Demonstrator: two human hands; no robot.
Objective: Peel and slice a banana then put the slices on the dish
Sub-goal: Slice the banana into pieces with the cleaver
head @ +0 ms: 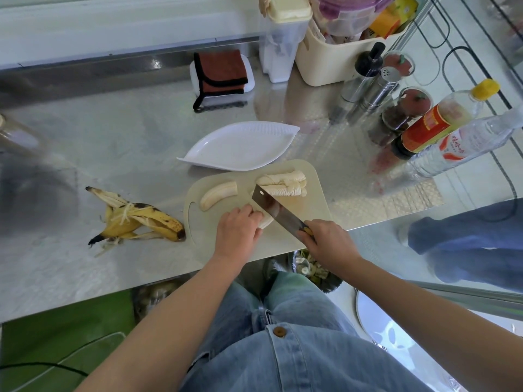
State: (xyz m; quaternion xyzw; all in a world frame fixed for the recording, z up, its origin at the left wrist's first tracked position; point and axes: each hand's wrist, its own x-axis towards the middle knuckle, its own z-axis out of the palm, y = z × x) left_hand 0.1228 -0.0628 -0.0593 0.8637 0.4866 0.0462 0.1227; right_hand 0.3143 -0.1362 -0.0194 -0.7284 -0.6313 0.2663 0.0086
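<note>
On the beige cutting board (317, 199) lie a peeled banana half (218, 194) at the left and a row of thin slices (285, 182) at the back right. My left hand (237, 232) holds down another banana piece (266, 221) near the board's front. My right hand (325, 240) grips the handle of a cleaver (271, 206), whose blade stands on the board between that piece and the slices. The white leaf-shaped dish (240, 145) sits just behind the board with nothing on it.
The banana peel (135, 219) lies left of the board. A folded brown cloth (220, 73) sits at the back. Bottles (441, 128), shakers (376, 83) and jars crowd the right side. The table's front edge runs just below my hands. Another person's leg (467, 236) is at the right.
</note>
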